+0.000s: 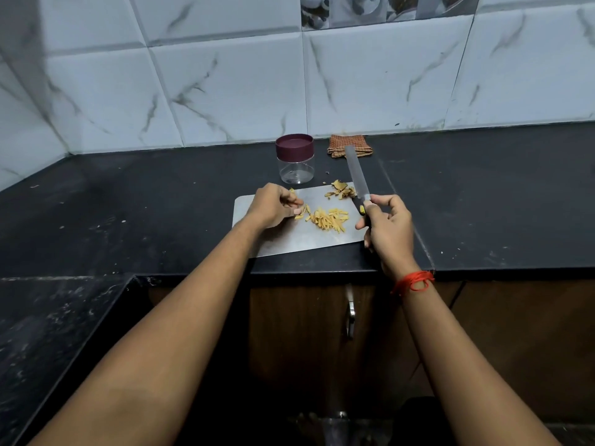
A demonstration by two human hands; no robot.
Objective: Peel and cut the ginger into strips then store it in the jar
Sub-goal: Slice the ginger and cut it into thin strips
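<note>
From the head camera, the peeling and most of the cutting look done. A pile of pale strips (328, 220) lies mid-board (289, 243), and the peels (341, 191) sit apart at its far right corner. The jar (295, 167) stands on the counter (128, 204) just behind the board, empty, with its maroon lid (294, 145) on, so opening and filling it are what is left. The left hand (273, 206) has its fingers curled, with the tips at the leftmost strips; I cannot tell whether it pinches one. The right hand (391, 226) is wrapped round the handle of the knife (355, 175). The blade is lifted clear of the pile and points away toward the cloth (350, 145). A yellow fleck clings near the blade's heel.
</note>
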